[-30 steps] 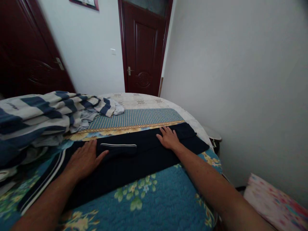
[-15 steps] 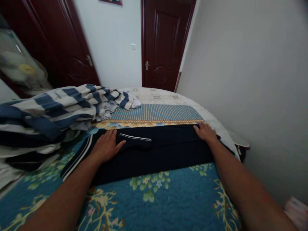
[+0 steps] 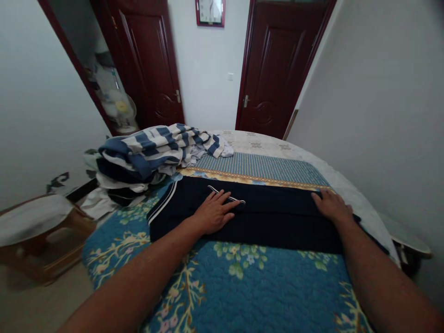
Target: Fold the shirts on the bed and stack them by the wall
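Observation:
A dark navy shirt with white-striped edging lies folded lengthwise across the blue floral mat. My left hand rests flat on it, fingers spread over the white-trimmed sleeve edge near the collar end. At the other end, my right hand lies on the shirt's far edge with its fingers extended. Neither hand grips the cloth. A crumpled heap with a blue-and-white striped shirt on top sits at the far left of the mat.
Under the mat is a round table with a patterned white cover. A stool with a white top stands at the left, another seat at the right by the wall. Two dark red doors are behind.
My left hand has slid along the shirt away from the collar end, onto the sleeve trim. My right hand stays near the other end. The view has swung left, showing the stool and clock.

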{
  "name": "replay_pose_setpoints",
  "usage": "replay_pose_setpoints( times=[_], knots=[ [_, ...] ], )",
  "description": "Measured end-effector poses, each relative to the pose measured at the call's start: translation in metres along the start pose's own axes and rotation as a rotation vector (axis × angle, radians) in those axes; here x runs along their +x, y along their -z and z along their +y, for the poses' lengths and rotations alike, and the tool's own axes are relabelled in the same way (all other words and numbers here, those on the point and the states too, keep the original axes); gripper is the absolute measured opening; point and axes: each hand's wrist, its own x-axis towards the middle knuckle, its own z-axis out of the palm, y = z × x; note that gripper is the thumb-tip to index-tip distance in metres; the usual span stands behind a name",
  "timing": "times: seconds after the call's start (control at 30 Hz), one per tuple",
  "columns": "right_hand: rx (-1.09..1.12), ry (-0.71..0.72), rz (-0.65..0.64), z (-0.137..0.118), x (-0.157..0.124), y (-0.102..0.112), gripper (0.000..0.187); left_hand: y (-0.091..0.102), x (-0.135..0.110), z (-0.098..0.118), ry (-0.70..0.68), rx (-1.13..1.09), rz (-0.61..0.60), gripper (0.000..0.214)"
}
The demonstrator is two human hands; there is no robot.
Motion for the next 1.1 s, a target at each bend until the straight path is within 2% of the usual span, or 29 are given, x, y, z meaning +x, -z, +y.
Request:
replay_pose_setpoints(
  times=[0.07,0.17,0.3,0.33,0.4,0.47,0.53,0.6,0.67,0.77,0.87,0.97,1.03,1.1],
  knots=[
    [0.003,0.001,0.007,0.002,0.002,-0.003,0.086,-0.002,-0.001,-0.001,0.011,-0.023,-0.067,0.056],
    [0.007,0.001,0.010,0.004,0.003,-0.006,0.087,0.002,-0.006,-0.004,-0.002,-0.061,-0.103,0.057],
    [0.027,0.017,0.026,0.005,0.002,-0.007,0.087,0.005,-0.010,-0.001,-0.048,-0.097,-0.036,0.056],
    [0.031,0.019,0.028,0.004,0.002,-0.007,0.087,0.004,-0.010,0.000,-0.070,-0.110,0.025,0.054],
    [0.036,0.021,0.035,0.003,0.001,-0.005,0.085,0.003,-0.008,-0.001,-0.084,-0.155,0.227,0.045],
    [0.038,0.024,0.057,0.000,-0.003,-0.001,0.081,0.003,-0.003,-0.006,-0.032,-0.206,0.459,0.041],
    [0.032,0.016,0.109,-0.006,-0.011,0.006,0.077,0.002,0.003,-0.012,0.068,-0.208,0.583,0.041],
    [0.011,0.005,0.193,-0.016,-0.022,0.016,0.072,-0.001,0.007,-0.016,0.175,-0.137,0.538,0.044],
    [-0.021,0.019,0.278,-0.032,-0.035,0.029,0.068,-0.006,0.010,-0.016,0.272,-0.038,0.401,0.061],
    [-0.037,0.106,0.297,-0.070,-0.056,0.044,0.065,-0.013,0.013,-0.012,0.375,0.058,0.236,0.087],
    [-0.003,0.249,0.204,-0.115,-0.081,0.049,0.067,-0.013,0.015,-0.007,0.422,0.090,0.167,0.095],
    [0.072,0.441,0.040,-0.152,-0.105,0.046,0.071,-0.009,0.017,-0.006,0.457,0.116,0.113,0.101],
    [0.119,0.510,-0.084,-0.165,-0.113,0.042,0.075,-0.008,0.019,-0.006,0.476,0.144,0.083,0.102],
    [0.143,0.520,-0.160,-0.168,-0.113,0.040,0.079,-0.007,0.021,-0.007,0.485,0.171,0.064,0.102]
  ],
)
